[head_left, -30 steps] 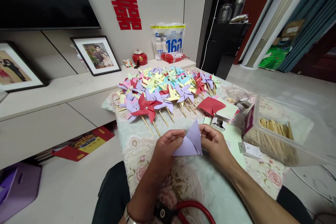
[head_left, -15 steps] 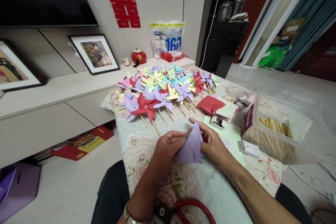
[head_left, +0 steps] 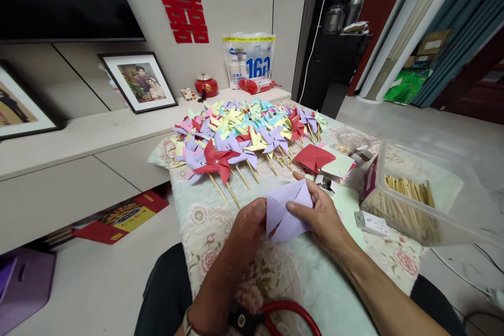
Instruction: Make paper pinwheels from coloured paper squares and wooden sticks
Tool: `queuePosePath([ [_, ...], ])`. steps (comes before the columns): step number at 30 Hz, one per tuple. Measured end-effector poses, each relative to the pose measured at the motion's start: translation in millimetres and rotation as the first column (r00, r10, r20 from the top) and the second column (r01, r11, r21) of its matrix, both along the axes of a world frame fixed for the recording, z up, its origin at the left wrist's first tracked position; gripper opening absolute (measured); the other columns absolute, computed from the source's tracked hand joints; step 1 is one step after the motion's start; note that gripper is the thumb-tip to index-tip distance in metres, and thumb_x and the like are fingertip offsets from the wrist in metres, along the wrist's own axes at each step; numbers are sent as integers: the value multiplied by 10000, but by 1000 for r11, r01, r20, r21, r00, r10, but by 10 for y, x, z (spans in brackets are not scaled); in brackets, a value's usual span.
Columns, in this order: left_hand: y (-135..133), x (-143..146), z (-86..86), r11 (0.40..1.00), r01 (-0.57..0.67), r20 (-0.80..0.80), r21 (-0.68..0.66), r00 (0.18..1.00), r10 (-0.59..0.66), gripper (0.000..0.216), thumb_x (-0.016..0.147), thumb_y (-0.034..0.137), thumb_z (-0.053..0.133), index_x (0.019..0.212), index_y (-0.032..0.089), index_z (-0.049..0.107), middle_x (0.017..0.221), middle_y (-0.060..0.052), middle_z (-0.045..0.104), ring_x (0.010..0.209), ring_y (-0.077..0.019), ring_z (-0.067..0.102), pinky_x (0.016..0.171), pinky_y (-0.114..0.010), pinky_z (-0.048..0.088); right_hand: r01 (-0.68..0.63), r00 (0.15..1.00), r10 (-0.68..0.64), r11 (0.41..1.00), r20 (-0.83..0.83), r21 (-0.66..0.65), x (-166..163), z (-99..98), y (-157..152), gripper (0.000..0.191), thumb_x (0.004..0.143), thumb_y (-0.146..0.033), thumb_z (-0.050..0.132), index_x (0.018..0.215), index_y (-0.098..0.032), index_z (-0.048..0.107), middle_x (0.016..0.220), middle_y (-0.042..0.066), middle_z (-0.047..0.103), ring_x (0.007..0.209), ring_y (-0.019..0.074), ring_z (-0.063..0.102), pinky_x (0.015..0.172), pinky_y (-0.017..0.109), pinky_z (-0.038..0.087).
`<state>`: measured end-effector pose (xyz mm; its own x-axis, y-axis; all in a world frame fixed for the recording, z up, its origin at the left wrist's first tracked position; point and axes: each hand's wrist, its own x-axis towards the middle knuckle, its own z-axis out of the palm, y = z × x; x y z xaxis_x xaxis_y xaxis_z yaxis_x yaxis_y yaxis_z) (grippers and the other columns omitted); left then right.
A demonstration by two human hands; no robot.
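Observation:
A folded lilac paper square is held just above the flowered tablecloth, both my hands pinching it. My left hand grips its left edge with curled fingers. My right hand holds the right side, thumb and fingers pressing a corner flap toward the middle. Beyond it lies a big heap of finished paper pinwheels on wooden sticks, in red, lilac, yellow, blue and pink. A red paper square tops a small stack of coloured sheets to the right.
A clear plastic box of wooden sticks stands at the right. Small white boxes lie beside it. Red-handled scissors rest near my lap. A low cabinet with framed photos, a red pot and a white bag runs along the left.
The lilac paper has been turned and opened flatter, with my right hand's fingers moved over its upper right corner. My left hand has slid lower along the left edge.

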<state>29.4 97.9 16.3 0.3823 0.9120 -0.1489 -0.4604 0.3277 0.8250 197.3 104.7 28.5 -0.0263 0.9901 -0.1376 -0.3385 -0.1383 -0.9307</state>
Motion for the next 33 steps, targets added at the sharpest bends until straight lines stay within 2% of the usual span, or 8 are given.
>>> queuePosePath([
  [2,-7,18,-8,1000,-3,-25,-1,1000,3,422,728,422,807,1048,156,737,873,-80,770,763,-229,690,733,-334,519,0,1000,0,1000,3,-4,-2,-1,-8,957,632,-274,894,1457,-195,415,947,20,707,795,195,658,702,299,530],
  [4,-14,47,-13,999,-27,-44,-22,999,26,396,679,341,851,1011,150,750,884,-76,777,772,-230,700,777,-352,524,-17,1000,17,1000,3,-5,-6,2,-18,940,630,-273,899,1444,-203,433,962,22,713,807,197,661,702,297,528],
  [9,-15,63,-21,995,-81,-23,-64,997,80,365,692,330,843,988,128,767,872,-96,786,766,-246,713,780,-376,537,-75,995,74,997,-61,-30,-19,49,-25,851,683,-311,866,1425,-214,458,972,39,743,783,202,686,676,297,526],
  [12,-3,33,-20,996,-66,6,-60,998,66,363,738,320,814,1038,124,759,895,-102,787,764,-238,717,754,-352,538,-62,988,53,997,-145,-54,-25,81,-16,886,668,-275,864,1436,-197,430,943,40,753,733,191,694,679,302,529],
  [18,25,5,18,986,-144,29,-88,989,147,365,750,345,799,1016,101,747,863,-105,780,776,-237,713,706,-315,531,0,989,-8,999,-148,-54,-37,105,-6,953,580,-182,883,1431,-176,454,692,-58,687,693,162,691,706,280,531],
  [22,58,5,56,967,-222,72,-121,970,232,392,781,448,746,985,113,737,916,-111,774,835,-252,705,725,-325,532,22,990,-31,998,-137,-65,-38,101,9,1059,538,-213,906,1469,-184,400,868,11,755,795,197,717,754,309,542],
  [27,79,-19,50,970,-172,123,-173,973,195,525,786,612,672,975,123,710,851,-109,753,696,-213,669,594,-299,510,129,986,-131,991,-104,-30,-26,73,34,1026,528,-254,922,1439,-192,452,911,26,763,810,201,705,752,311,542],
  [33,35,-5,-12,994,-107,81,-35,991,110,404,775,503,750,917,128,707,774,-77,727,624,-158,629,576,-265,495,197,977,-197,980,-86,-4,-39,51,49,1000,519,-278,930,1410,-188,484,983,60,762,858,225,697,791,347,546],
])
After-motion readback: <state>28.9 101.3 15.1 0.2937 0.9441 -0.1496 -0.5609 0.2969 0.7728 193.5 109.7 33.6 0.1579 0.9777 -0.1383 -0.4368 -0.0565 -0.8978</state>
